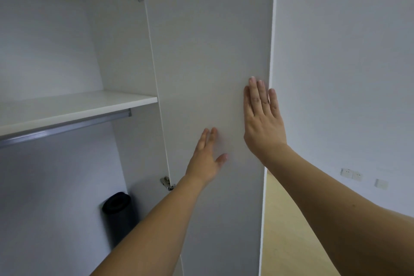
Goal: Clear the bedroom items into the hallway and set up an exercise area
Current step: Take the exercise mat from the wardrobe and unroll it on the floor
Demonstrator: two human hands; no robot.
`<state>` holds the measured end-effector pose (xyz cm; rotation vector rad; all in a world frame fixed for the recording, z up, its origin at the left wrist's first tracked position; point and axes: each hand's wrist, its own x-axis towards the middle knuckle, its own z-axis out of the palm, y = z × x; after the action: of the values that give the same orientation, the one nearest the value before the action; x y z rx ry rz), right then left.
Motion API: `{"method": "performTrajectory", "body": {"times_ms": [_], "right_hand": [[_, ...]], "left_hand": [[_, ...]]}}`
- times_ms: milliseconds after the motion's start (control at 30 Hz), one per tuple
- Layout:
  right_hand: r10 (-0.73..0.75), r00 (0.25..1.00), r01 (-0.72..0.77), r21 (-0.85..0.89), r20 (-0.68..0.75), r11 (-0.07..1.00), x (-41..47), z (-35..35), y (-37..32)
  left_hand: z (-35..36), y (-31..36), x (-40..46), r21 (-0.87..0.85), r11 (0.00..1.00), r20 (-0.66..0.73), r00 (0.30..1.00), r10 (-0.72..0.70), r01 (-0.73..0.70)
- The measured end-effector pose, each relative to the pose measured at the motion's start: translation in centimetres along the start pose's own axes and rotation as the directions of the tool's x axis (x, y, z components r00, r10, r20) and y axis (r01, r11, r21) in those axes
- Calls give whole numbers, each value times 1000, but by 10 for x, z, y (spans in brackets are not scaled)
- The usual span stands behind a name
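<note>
Two hands are laid flat on the door (pixel 212 51), fingers straight: right hand (pixel 261 116) at its free edge, left hand (pixel 207 157) lower.

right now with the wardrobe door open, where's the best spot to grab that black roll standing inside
Probably grip the black rolled mat around its upper body, just below the top end, coming from the open front. It stands upright against the wardrobe's back corner, so the rear and right side are walled in. Both the left hand and right hand lie flat on the door.
</note>
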<state>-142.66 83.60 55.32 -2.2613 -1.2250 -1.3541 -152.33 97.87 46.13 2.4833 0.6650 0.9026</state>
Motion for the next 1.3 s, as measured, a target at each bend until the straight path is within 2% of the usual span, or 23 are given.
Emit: {"method": "performTrajectory", "body": {"times_ms": [133, 300, 467, 600, 733, 867, 967, 1133, 1300], "right_hand": [[-46, 999, 45, 53, 11, 998, -2, 4, -18], [-159, 982, 136, 195, 105, 971, -9, 20, -65], [-280, 947, 204, 379, 157, 903, -23, 39, -139], [-412, 875, 228, 533, 256, 815, -39, 61, -206], [-483, 788, 149, 642, 382, 752, -64, 97, -270], [-526, 677, 4, 712, 515, 703, -87, 155, -346], [-544, 611, -98, 737, 574, 668, -105, 218, -403], [-534, 580, -198, 742, 616, 640, -151, 369, -490], [-452, 571, -317, 692, 685, 649, -181, 489, -557]], "left_hand": [[-23, -20, -10, 59, 998, 1, 1000, -30, 29], [-62, -76, -47, 86, 979, -6, 983, -183, 182], [-104, -139, -96, 173, 924, 6, 937, -348, 342], [-127, -193, -136, 219, 842, -3, 864, -504, 492], [-134, -249, -162, 245, 767, -6, 792, -611, 593], [-124, -329, -171, 272, 692, 52, 708, -705, 669], [-105, -408, -158, 310, 660, 56, 680, -731, 685], [-46, -555, -139, 263, 589, -7, 612, -791, 764], [4, -683, -130, 208, 510, 19, 518, -855, 834]]}}
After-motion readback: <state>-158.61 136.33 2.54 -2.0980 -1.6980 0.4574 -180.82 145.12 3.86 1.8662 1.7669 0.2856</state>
